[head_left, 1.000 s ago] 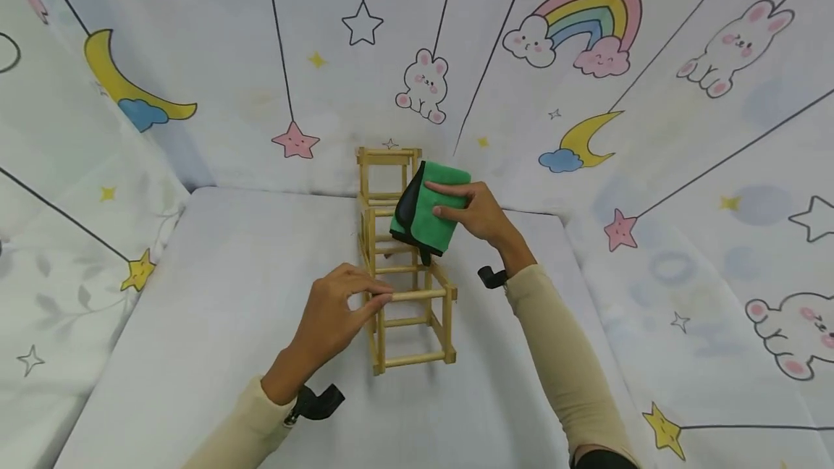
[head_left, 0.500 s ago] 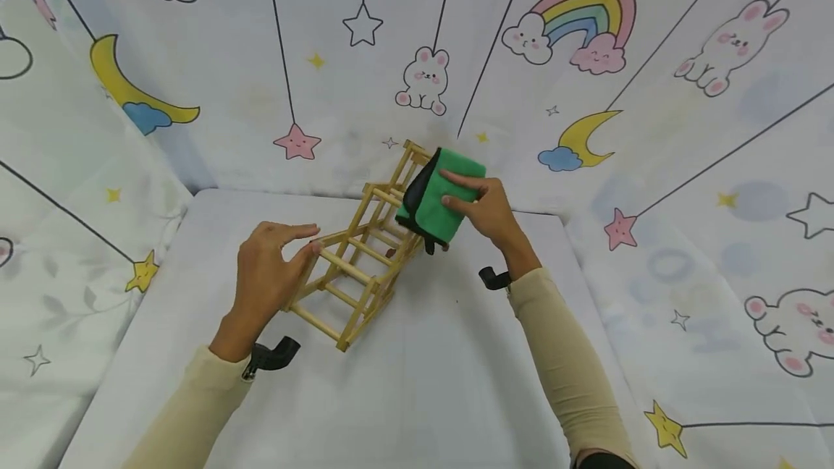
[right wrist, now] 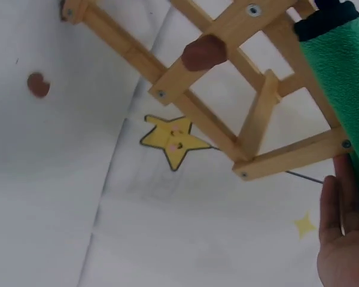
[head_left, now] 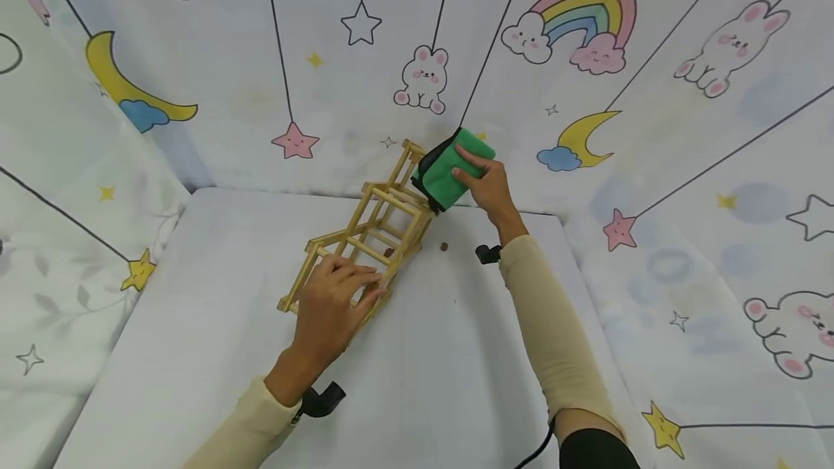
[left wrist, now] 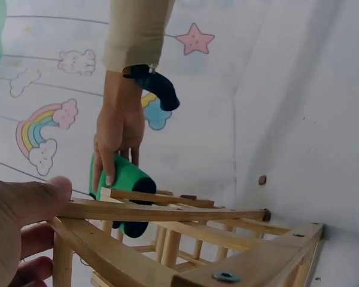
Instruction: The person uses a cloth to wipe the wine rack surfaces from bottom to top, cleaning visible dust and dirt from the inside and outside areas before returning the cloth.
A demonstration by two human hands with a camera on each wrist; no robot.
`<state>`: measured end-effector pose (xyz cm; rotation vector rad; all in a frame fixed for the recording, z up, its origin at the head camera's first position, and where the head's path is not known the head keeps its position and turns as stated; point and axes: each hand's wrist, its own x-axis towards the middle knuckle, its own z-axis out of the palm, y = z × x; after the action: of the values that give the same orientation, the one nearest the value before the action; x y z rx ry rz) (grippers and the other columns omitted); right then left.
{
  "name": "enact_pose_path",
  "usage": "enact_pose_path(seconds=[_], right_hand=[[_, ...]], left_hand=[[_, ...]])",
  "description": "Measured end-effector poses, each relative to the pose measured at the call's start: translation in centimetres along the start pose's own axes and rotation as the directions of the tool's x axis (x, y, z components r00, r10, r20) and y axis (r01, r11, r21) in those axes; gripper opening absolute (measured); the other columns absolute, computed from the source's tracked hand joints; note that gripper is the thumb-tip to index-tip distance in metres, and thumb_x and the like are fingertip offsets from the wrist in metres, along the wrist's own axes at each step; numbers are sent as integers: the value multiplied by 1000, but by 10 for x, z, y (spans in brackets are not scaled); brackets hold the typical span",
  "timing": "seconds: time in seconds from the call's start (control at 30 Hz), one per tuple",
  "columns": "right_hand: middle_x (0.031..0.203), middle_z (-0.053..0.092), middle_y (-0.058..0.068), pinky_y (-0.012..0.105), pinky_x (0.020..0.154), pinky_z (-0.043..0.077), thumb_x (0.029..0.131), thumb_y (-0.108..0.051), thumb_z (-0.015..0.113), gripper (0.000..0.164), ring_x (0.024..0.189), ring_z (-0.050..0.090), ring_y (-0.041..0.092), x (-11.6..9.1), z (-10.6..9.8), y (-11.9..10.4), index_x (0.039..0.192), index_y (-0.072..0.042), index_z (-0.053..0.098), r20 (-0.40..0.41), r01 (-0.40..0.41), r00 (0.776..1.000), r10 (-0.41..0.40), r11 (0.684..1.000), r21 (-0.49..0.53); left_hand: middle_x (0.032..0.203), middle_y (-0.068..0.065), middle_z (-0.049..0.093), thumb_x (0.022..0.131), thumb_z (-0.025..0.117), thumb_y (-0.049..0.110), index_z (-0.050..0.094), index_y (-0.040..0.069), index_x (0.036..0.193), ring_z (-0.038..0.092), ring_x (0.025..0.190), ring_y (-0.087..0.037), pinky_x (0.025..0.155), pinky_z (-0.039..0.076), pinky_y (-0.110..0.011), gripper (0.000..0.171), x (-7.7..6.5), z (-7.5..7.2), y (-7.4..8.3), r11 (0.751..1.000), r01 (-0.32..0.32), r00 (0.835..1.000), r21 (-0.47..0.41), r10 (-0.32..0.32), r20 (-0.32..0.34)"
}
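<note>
A stepped rack [head_left: 394, 200] of pale wooden bars and rods stands slantwise on the white table. My left hand [head_left: 329, 302] grips its lower, near end. In the left wrist view, the thumb [left wrist: 57, 190] lies on a wooden rail and the other fingers curl beside and below it. My right hand [head_left: 489, 183] holds a folded green cloth [head_left: 449, 172] with black edging at the rack's upper far end. In the right wrist view, the cloth [right wrist: 341, 66] lies along an end bar, with the right fingers [right wrist: 332, 209] behind it.
A small reddish-brown piece [head_left: 444, 246] lies on the table right of the rack. Another brown patch [right wrist: 204, 52] shows on a rack bar in the right wrist view. A printed cloth backdrop [head_left: 247, 85] rises behind the table's back edge. A black cable [head_left: 537, 451] hangs by the right arm.
The rack has swung from pointing straight away to a slant. My left hand has shifted right along its near end. The right hand and cloth have moved farther up and right, exposing the brown piece.
</note>
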<state>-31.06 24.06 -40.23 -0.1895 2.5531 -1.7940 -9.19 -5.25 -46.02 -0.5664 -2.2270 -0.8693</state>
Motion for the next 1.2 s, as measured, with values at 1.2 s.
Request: enact_pose_path(seconds=[1.2], right_hand=[[157,55,11,37,106,58,97,-24,81,48,139,60,29,-96,-24,21,143,-31,69,-285,-2,958,11,1000,30]], left_hand=[[116,-21,74,89,85,5,78,3,126,72,99,-40,92,55,-58,39,77,-8,-163,942,276,960,-190,-263,94]])
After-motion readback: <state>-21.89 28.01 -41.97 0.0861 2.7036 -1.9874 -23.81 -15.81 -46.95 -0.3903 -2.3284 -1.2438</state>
